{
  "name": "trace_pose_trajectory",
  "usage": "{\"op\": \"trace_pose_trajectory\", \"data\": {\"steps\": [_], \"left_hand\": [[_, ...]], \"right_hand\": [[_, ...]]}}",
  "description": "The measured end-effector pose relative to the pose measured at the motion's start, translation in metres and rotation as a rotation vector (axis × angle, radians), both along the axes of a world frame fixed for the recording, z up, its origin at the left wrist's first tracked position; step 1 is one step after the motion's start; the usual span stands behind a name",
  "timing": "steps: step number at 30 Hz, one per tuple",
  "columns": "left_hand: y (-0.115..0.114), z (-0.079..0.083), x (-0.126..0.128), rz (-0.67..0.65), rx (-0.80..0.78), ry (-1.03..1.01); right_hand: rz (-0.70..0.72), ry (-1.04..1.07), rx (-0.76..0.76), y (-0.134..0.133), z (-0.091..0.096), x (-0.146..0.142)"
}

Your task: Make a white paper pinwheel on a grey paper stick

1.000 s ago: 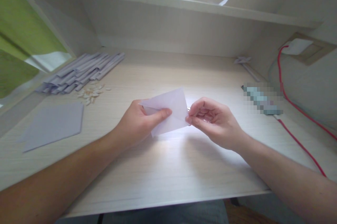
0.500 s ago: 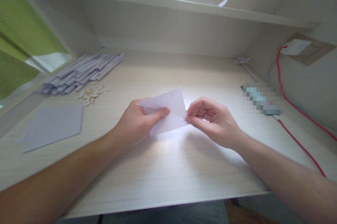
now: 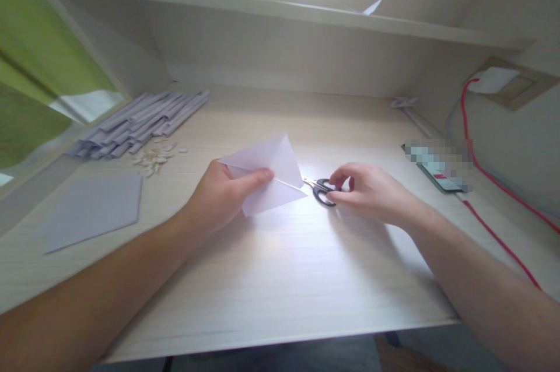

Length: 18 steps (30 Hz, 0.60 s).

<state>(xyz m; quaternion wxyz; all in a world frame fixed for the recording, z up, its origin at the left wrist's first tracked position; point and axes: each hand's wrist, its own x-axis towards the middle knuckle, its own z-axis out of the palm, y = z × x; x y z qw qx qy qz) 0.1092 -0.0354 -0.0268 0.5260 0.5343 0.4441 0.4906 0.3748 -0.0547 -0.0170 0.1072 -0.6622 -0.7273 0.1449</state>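
My left hand [image 3: 227, 194] pinches a folded white paper [image 3: 271, 176] between thumb and fingers and holds it just above the pale wooden desk [image 3: 280, 267]. My right hand [image 3: 371, 191] is off the paper and rests to its right. Its thumb and fingertips close on the black handles of a small pair of scissors [image 3: 321, 188] that lies on the desk, blades pointing left toward the paper.
A pile of rolled paper sticks [image 3: 140, 121] and several small scraps [image 3: 155, 156] lie at the back left. A flat grey sheet [image 3: 94, 209] is at the left. A phone-like object [image 3: 440, 165] and a red cable [image 3: 494, 232] lie at the right. A shelf [image 3: 280, 7] runs overhead.
My right hand let go of the paper's right edge and moved right onto the scissors' handles. My left hand lifted and tilted the paper slightly up and to the left.
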Motion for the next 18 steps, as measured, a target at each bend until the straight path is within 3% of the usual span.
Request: {"op": "trace_pose_trajectory", "data": {"steps": [3, 12, 18], "left_hand": [[0.0034, -0.0044, -0.0038, -0.081, -0.065, -0.031], [0.0027, -0.0032, -0.0054, -0.065, -0.053, -0.041], [0.0010, 0.0016, -0.0061, -0.050, -0.074, -0.015]], "right_hand": [[-0.002, -0.052, -0.062, 0.0019, 0.0007, 0.0004], [-0.007, -0.035, -0.055, 0.0000, -0.0015, -0.0004], [-0.013, 0.270, -0.075, 0.0063, -0.0083, 0.0005]]}}
